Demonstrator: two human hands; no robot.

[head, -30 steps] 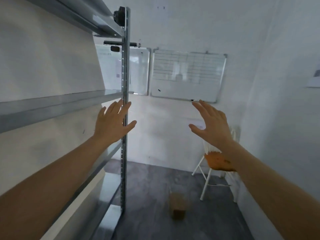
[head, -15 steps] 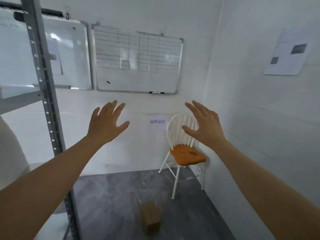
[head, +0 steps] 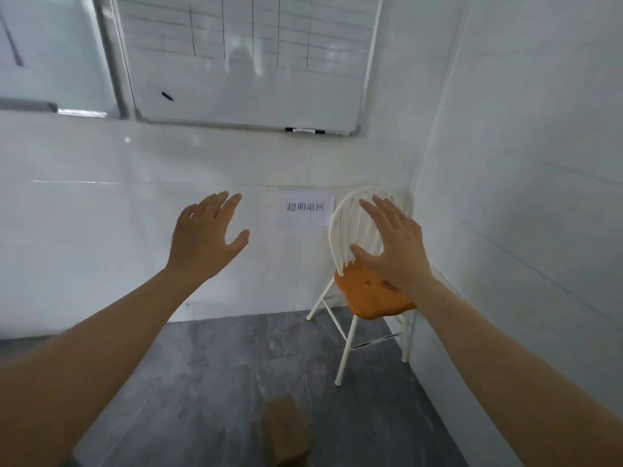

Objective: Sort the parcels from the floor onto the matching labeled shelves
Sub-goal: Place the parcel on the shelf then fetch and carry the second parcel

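Forearms reach out bare from the lower corners of the view, both raised in front of the person with nothing in them. The left hand (head: 204, 239) is spread wide, back toward the camera, fingers fanned upward and thumb out to the right, touching nothing. The right hand (head: 394, 244) is likewise wide open, fingers splayed and thumb pointing left, and it holds nothing; from this view it overlaps the chair behind it, though it looks to be in the air in front of it rather than resting on it. Below and between the two arms, a brown cardboard parcel (head: 286, 433) sits on the grey floor (head: 209, 382) near the bottom edge of the view, blurred and partly cut off, well apart from both hands. Farther back, a white chair (head: 350, 335) with a spindle back and an orange seat stands in the corner where the back wall meets the right wall. Just left of the chair's back, a paper sign (head: 306, 207) with printed characters is stuck on the back wall. Above it hangs a whiteboard (head: 249, 69) ruled into a grid, with a marker (head: 305, 131) lying on its lower ledge. A second board (head: 50, 55) hangs to its left, only partly in view.
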